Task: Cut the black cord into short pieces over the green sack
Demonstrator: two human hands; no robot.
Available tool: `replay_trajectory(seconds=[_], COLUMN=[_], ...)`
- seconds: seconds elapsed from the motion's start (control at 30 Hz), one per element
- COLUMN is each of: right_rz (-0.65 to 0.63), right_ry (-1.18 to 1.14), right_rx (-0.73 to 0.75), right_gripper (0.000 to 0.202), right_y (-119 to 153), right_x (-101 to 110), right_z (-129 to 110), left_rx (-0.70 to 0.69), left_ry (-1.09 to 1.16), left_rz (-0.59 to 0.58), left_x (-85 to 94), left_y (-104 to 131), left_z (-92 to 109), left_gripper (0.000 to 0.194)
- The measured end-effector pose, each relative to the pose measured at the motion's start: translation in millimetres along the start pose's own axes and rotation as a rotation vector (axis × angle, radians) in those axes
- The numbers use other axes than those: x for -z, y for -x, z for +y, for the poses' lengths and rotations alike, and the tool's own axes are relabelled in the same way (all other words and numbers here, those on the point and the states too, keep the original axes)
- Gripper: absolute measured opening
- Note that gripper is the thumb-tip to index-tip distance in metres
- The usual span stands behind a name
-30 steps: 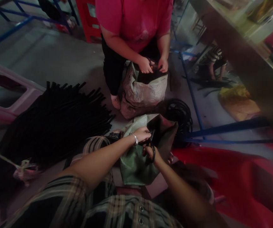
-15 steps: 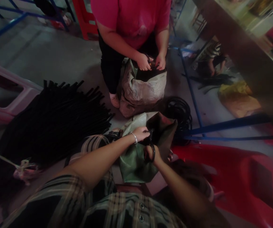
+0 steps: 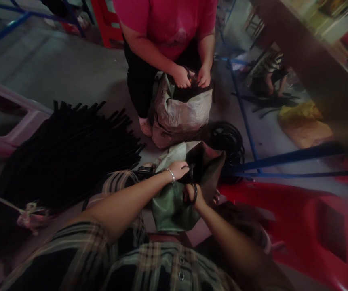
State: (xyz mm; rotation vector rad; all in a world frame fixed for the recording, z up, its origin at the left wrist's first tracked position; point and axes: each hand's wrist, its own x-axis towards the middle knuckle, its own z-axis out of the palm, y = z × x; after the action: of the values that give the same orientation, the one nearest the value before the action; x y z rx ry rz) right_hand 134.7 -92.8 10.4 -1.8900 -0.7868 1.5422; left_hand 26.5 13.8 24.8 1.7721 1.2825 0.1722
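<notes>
My right hand [image 3: 195,194] is closed round the black handles of a pair of scissors [image 3: 195,193], over the near side of an open green sack [image 3: 174,212]. The blades point away from me toward my left hand [image 3: 178,170], which wears a silver bracelet. Its fingers pinch the end of a black strip [image 3: 143,173] that seems to run back under my wrist toward the left. Both hands are above the sack's mouth, and its dark inside hides what lies there.
Facing me, a person in a pink shirt [image 3: 167,28] works with scissors over a pale sack [image 3: 186,113]. A big bundle of black strips [image 3: 79,149] lies left. A black coil [image 3: 228,141], blue frame bars [image 3: 289,159] and a red plastic stool [image 3: 295,222] are on the right.
The scissors and both my hands have stayed almost in place above the sack, with the blades looking slightly more apart. The whole view has shifted a little.
</notes>
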Motion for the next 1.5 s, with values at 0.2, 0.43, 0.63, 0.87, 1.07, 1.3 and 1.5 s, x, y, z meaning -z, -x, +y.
replay_trajectory(seconds=[0.2,0.43,0.63,0.87,1.07,1.3,1.5], right_rz=[-0.002,-0.006,-0.054,0.004,0.017,0.060,0.001], right_ry=[-0.021,-0.019,-0.034,-0.049,-0.048,-0.022,-0.042], right_rx=[-0.022,-0.021,-0.019,-0.109,-0.129,-0.105,-0.097], right_gripper=[0.020,0.028,0.024,0.017,0.019,0.020,0.023], right_y=[2.0,-0.7,-14.0,-5.9,-1.8,-4.7,-14.1], right_x=[-2.6,-1.4,5.7,1.5,-2.7,-6.0,-4.6], right_z=[-1.2,-1.3,11.5,2.4,-1.4,9.1,21.0], left_rx=[0.016,-0.021,-0.073,-0.023,0.011,0.027,0.144], left_ry=[0.025,0.001,-0.038,-0.076,-0.114,-0.085,0.227], left_rz=[0.003,-0.002,-0.058,-0.074,-0.056,0.008,0.015], left_x=[-0.1,-3.6,-6.0,-5.3,-6.9,-4.6,0.2], left_y=[0.8,-2.2,1.2,0.0,-0.6,-4.2,-4.2], left_z=[-0.3,-5.8,-4.6,-8.8,-11.0,-12.1,-5.6], left_gripper=[0.028,0.027,0.024,0.029,0.027,0.025,0.015])
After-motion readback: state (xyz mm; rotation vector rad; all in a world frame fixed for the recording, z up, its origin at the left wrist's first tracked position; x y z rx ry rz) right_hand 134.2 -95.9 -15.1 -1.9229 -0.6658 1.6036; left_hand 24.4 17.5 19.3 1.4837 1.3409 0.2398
